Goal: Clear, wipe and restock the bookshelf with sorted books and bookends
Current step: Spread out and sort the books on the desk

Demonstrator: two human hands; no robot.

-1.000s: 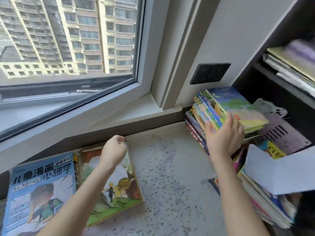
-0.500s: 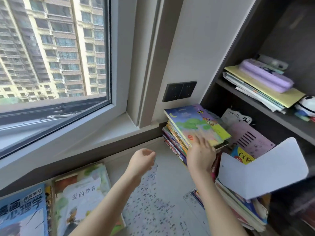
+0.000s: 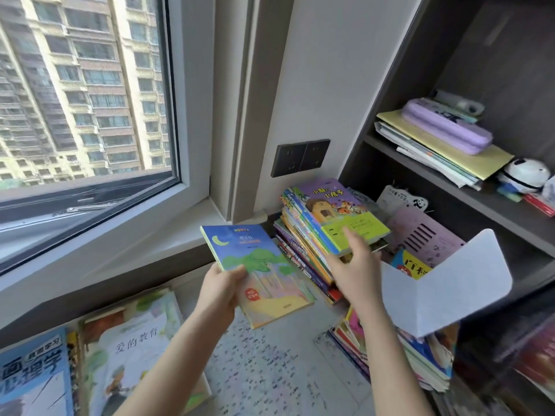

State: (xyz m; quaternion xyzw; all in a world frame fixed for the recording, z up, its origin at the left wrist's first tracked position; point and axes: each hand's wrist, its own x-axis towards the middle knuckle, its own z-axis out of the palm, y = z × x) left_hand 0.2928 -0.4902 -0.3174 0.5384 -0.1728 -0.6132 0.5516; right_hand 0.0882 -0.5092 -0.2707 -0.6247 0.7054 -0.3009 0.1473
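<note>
- Left grip point(image 3: 220, 291) is closed on the moon book point(image 3: 264, 265): thumb on the cover, fingers under its near left corner.
- The moon book is held up off the desk point(image 3: 270, 370), cover up and tilted, just left of the far stack point(image 3: 303, 250).
- Right grip point(image 3: 356, 273) has loose, nearly straight fingers and holds nothing. Its fingertips are at the near edge of the purple book point(image 3: 336, 205).
- The purple book lies on top of the far stack, with a green band along its near edge.
- The far stack leans, sitting at the far right of the desk against the wall and just left of the shelf point(image 3: 450, 181).
- White bookend point(image 3: 447, 283) is near right, in front of the lower shelf bay and over the near stack point(image 3: 420, 361). Can't tell what supports it.
- Pink bookend point(image 3: 420, 232) is behind it, inside the lower bay and right of the far stack.
- On the upper shelf board: a pile of papers with a purple case point(image 3: 447, 127) on top, and a panda toy point(image 3: 525, 175) to its right.
- Near left of the desk: two large books lie flat side by side, the blue one point(image 3: 30, 373) left of the picture book point(image 3: 135, 349).
- Socket point(image 3: 300, 157) is on the wall above the far stack, and the window point(image 3: 90, 100) is far left.
</note>
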